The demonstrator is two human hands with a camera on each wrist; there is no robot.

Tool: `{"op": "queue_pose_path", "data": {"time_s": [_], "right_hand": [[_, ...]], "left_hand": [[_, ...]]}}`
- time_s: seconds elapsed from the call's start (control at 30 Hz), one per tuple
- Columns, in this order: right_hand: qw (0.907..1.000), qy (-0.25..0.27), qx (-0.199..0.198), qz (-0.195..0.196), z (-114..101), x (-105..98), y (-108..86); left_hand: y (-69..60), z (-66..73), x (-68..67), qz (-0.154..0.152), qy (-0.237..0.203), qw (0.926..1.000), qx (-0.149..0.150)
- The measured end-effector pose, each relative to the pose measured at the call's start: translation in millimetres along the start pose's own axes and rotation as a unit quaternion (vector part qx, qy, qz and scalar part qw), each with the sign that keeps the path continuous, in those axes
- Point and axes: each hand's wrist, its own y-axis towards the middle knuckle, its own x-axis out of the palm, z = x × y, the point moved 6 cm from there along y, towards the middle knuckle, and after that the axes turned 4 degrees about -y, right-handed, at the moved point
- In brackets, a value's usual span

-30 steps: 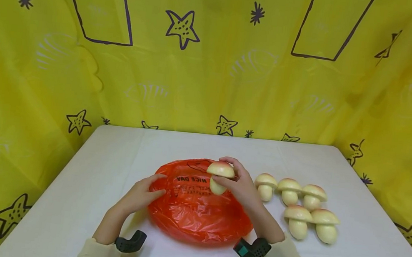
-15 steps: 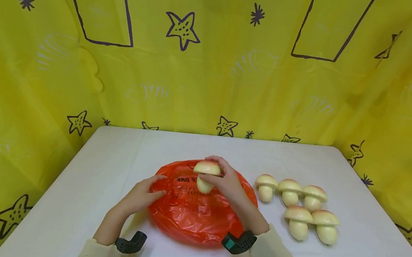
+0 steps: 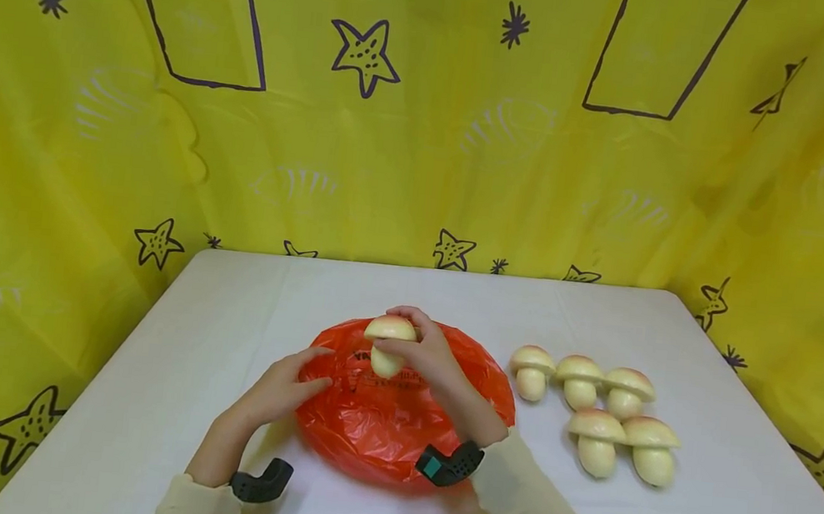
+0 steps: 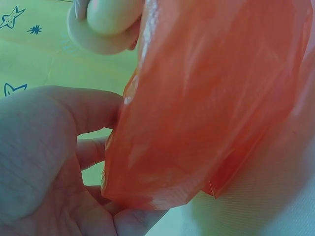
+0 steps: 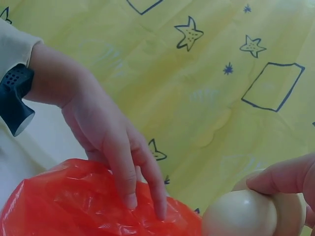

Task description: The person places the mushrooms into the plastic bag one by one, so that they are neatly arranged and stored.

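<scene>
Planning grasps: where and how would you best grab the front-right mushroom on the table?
I'd pinch the front-right mushroom by its stem, just below the cap, coming from the person's right and near side. The stem is narrower than the overhanging cap, while the neighbouring mushroom crowds the cap's left and another mushroom lies behind-left.

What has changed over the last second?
The right hand, holding a mushroom, has moved left across the red bag. Nothing was newly grasped or let go. The left hand stayed at the bag's left edge, and the five mushrooms on the table stayed put.
</scene>
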Motion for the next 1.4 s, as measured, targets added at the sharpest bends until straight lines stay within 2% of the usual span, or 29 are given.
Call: {"op": "queue_pose_path", "data": {"time_s": [0.2,0.47,0.87,1.2,1.4], "right_hand": [[0.9987,-0.04,0.032,-0.001,9.5,6.3,8.2],[0.9963,-0.065,0.055,0.012,21.4,12.5,16.1],[0.9952,-0.083,0.049,0.019,38.3,20.9,29.7],[0.9932,-0.101,0.045,0.038,43.0,24.6,34.0],[0.9909,-0.121,0.047,0.033,46.1,30.1,36.8]], "left_hand": [[0.4,-0.8,0.0,-0.001,0.001,1.0,0.003],[1.2,0.2,-1.4,-0.004,0.006,0.9997,0.025],[0.7,0.5,-1.3,-0.007,0.002,0.9998,0.018],[0.4,2.1,-1.7,-0.006,0.0,0.9997,0.023],[0.3,1.6,-1.4,-0.006,0.001,0.9997,0.023]]}}
